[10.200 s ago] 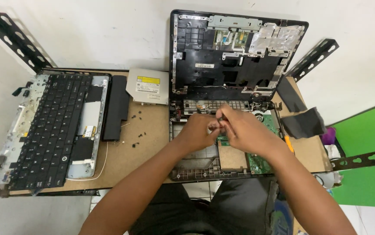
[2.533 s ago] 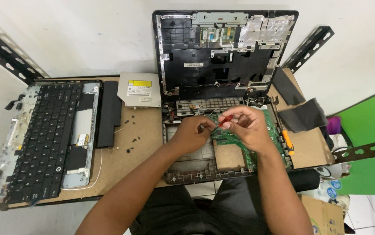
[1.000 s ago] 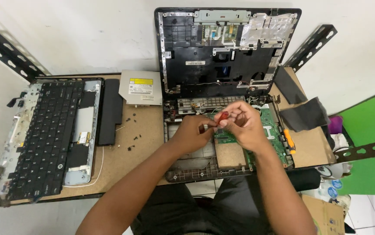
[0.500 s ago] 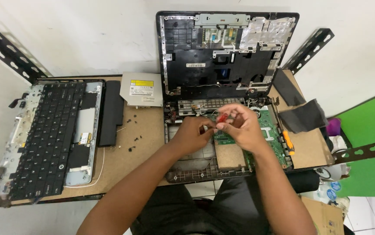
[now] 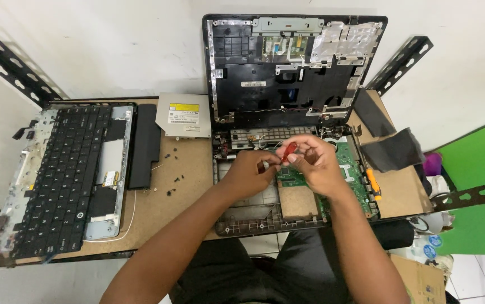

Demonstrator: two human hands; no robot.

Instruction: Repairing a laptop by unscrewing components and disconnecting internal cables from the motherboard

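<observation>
Brown tabletop is covered in laptop guts. Biggest piece is the black lid shell leaning against the wall, then the keyboard deck off to the left, with a silver optical drive and loose black screws in between. Front and centre is the open base tray with the green mainboard inside. Left hand is pinched on something small I can't make out. Right hand grips a red-handled screwdriver right over the board. The board looks thin, stiff and fragile, so I'd hold it by the edges only.
</observation>
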